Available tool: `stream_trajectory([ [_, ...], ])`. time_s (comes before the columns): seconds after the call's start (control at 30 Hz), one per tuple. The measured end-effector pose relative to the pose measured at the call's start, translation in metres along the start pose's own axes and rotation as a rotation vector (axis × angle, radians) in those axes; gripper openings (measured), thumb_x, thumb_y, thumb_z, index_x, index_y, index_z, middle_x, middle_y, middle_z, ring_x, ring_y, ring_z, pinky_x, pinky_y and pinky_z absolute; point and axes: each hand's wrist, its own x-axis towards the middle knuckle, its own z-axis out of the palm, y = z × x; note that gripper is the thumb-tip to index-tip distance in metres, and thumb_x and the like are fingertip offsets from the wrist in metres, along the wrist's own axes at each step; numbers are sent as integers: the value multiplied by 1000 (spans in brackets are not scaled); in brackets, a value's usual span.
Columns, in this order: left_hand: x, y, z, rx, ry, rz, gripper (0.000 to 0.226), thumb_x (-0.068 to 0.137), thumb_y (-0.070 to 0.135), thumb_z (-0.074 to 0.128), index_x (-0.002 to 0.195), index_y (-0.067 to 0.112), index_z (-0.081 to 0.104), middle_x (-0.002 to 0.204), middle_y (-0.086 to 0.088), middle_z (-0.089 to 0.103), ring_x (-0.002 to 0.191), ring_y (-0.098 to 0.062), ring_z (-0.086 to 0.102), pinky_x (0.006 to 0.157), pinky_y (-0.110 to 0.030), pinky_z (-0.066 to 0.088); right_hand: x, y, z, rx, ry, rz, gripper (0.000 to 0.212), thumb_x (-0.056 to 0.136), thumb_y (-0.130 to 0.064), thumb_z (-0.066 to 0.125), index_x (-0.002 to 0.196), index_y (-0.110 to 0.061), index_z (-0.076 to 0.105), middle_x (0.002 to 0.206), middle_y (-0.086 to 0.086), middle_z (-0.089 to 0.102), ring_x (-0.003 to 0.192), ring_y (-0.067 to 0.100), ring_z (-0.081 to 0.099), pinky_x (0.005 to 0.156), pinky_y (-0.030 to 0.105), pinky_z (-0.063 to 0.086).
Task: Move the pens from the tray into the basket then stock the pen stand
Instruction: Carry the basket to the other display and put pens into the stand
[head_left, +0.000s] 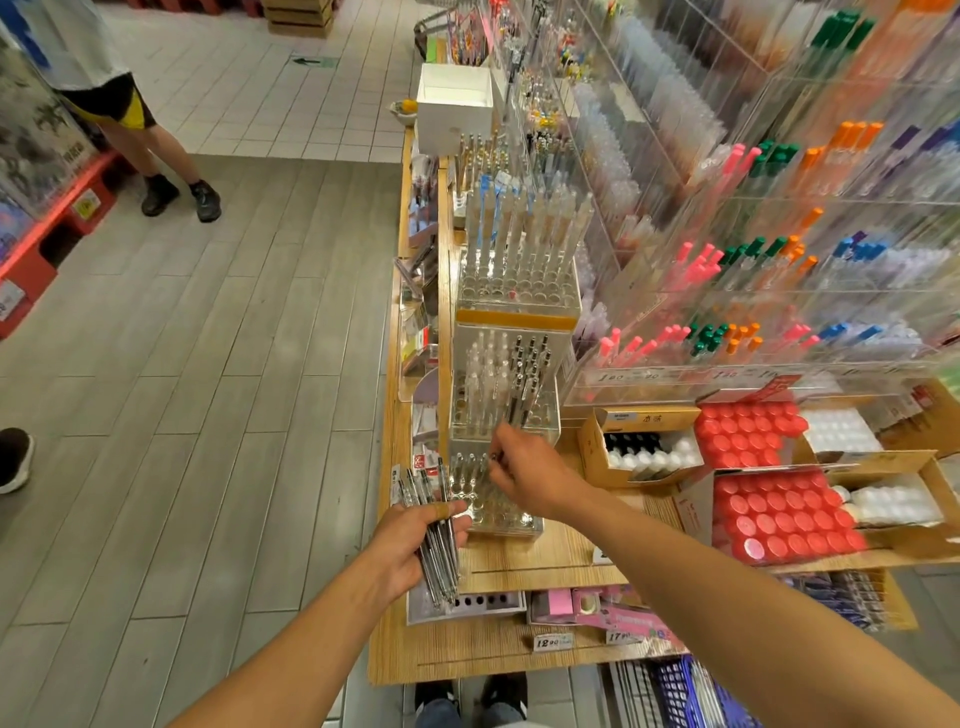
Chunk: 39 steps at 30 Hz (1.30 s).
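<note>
Left hand (402, 545) grips a bundle of pens (434, 535) beside the clear pen stand (493, 512) on the desk (540, 558), right hand (524, 475) fingers (496, 470) pinching one pen above its holes.

- In front of the clear pen stand (493, 499), bare wooden counter (540, 551) lies open.
- Right of the stand, cardboard boxes of bottles (644, 447) crowd close.
- Behind it, taller pen racks (504, 384) rise directly.
- Left of it, the counter edge drops to open floor (208, 415).
</note>
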Motion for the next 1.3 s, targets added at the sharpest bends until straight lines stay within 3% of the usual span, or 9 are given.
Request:
stream_trajectory([
  [0.13, 2, 1, 0, -2, 1, -3, 19, 90, -2, 63, 105, -12, 66, 97, -28, 73, 80, -29, 74, 70, -36, 62, -1, 2, 11, -164, 41, -106, 17, 94, -18, 54, 104, -6, 59, 106, 7, 53, 93, 21, 52, 79, 33, 46],
  [0.27, 2, 2, 0, 1, -9, 1, 20, 89, -1, 64, 105, -13, 67, 95, -29, 72, 76, -28, 73, 69, -35, 62, 0, 2, 20, -266, 97, -112, 22, 95, -21, 54, 106, -6, 65, 104, 7, 53, 95, 22, 49, 73, 27, 39],
  [0.4, 1, 1, 1, -20, -20, 0, 26, 87, -2, 67, 110, -14, 65, 98, -29, 72, 79, -29, 74, 72, -37, 62, 1, 0, 19, -269, 63, -69, 24, 95, -24, 54, 108, -9, 67, 104, 5, 55, 96, 21, 50, 80, 30, 42],
  [0.67, -7, 2, 5, -74, -186, -25, 44, 74, -2, 71, 116, -7, 60, 109, -26, 71, 96, -36, 72, 71, -40, 62, -2, -13, 0, 818, -227, 299, 21, 98, -21, 54, 116, -11, 61, 100, 8, 63, 85, 18, 59, 80, 34, 50],
  [0.83, -4, 0, 5, -111, -165, -33, 35, 85, 0, 66, 119, -6, 60, 109, -28, 70, 91, -35, 73, 74, -43, 62, -3, -12, -5, 1076, -99, 352, 11, 94, -11, 59, 104, -5, 57, 85, 3, 58, 68, 11, 57, 64, 23, 50],
  [0.97, 1, 2, 0, -106, -60, -21, 20, 94, 2, 59, 111, -7, 63, 110, -26, 70, 88, -32, 71, 74, -43, 62, -3, -11, -14, 921, 164, 308, 9, 95, -12, 58, 101, -6, 55, 91, 10, 60, 75, 20, 60, 70, 34, 56],
  [1.03, 3, 2, -2, -85, -6, -11, 14, 96, 2, 55, 105, -5, 63, 110, -24, 70, 96, -32, 70, 73, -43, 62, -6, -10, -16, 787, 236, 259, 8, 96, -16, 58, 99, -10, 54, 91, 10, 61, 77, 18, 59, 69, 31, 54],
  [1.13, 2, 4, -3, -75, 51, -1, 14, 98, 1, 51, 109, 0, 60, 108, -22, 71, 100, -32, 69, 75, -43, 59, -9, -11, -13, 558, 289, 160, 6, 97, -22, 56, 96, -20, 50, 82, -1, 58, 70, 11, 53, 59, 19, 43],
  [1.3, -2, 5, -4, -42, 71, -7, 15, 97, -1, 53, 109, -3, 61, 107, -22, 69, 97, -31, 68, 75, -43, 57, -6, -4, -1, 266, 198, 60, 11, 98, -24, 54, 98, -17, 46, 76, -5, 54, 65, 12, 52, 55, 22, 38],
])
